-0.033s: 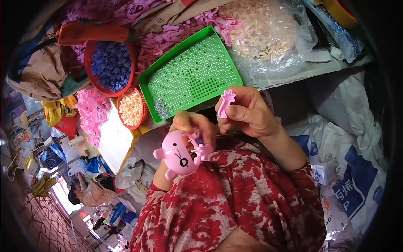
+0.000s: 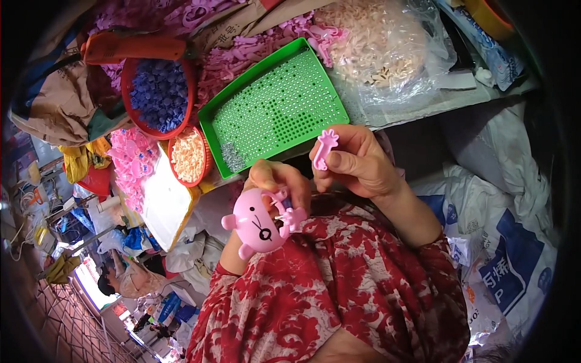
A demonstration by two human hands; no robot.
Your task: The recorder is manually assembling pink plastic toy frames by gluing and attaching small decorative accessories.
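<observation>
Pink bear toy: in the left hand, in front of the red-and-white garment; face to camera, ears to the left and lower left, open side to the right.
Left hand: grasping the toy, thumb side up; some fingers hidden behind it.
Right hand: thumb and fingers pinching a small pink arm piece.
Arm piece: roughly upright, splayed end up; near the toy, not touching it.
Green tray: just beyond both hands, perforated, small metal bits in its near-left corner.
Red baskets: left of tray; larger one holds blue pieces, smaller one cream pieces.
Pink parts: heaped behind the tray.
Clear plastic: right of tray, pale pieces on it.
</observation>
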